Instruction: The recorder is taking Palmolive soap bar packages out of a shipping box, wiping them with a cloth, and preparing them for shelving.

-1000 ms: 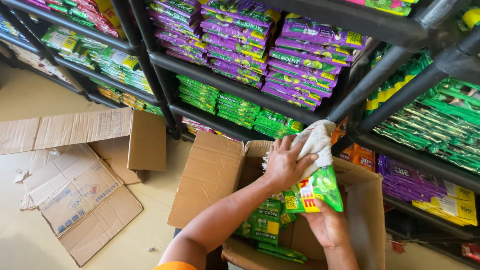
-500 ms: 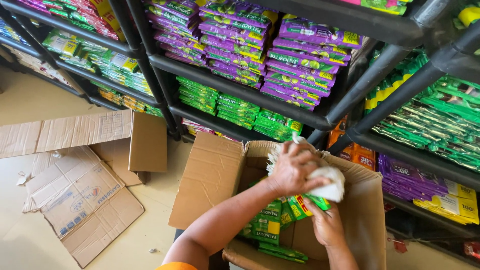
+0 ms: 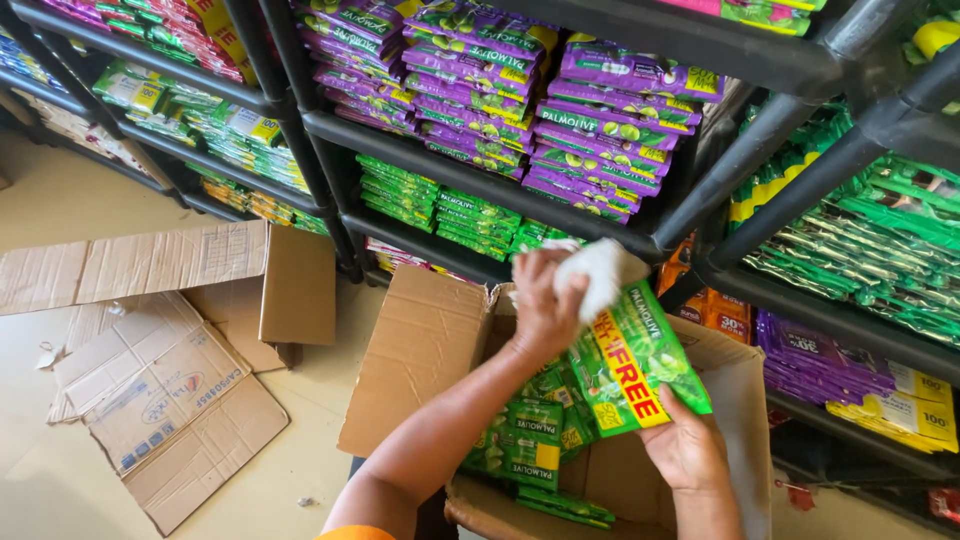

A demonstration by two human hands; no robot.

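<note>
We see both forearms reaching forward over an open cardboard box [image 3: 420, 350] that stands on the floor [image 3: 60, 190] in front of a dark metal rack [image 3: 470, 170]. The left hand [image 3: 545, 300] is raised above the box, knuckles towards us, fingers curled and pressed around a white cloth [image 3: 598, 272] — the cloth sits against the upper end of a green packet [image 3: 640, 365]. The right hand [image 3: 688, 450] comes up from below with the palm turned upward; its fingers are bent under the packet's lower edge and its thumb lies on the packet's face, so the packet is pinched and held tilted over the box's right half.

Inside the box, just below the held packet, lie more green packets [image 3: 525, 445], some flat and some leaning against each other. The box flaps stand open to the left and right.

The rack's shelves are packed — purple packets [image 3: 600, 130] stacked on the level straight ahead, flat green packs [image 3: 430, 200] on the level beneath them, and striped green packs [image 3: 880, 250] on the rack section to the right, with yellow packs [image 3: 905, 410] lower down. To the left, flattened cardboard sheets [image 3: 160, 390] lie spread on the pale floor, well apart from the box.
</note>
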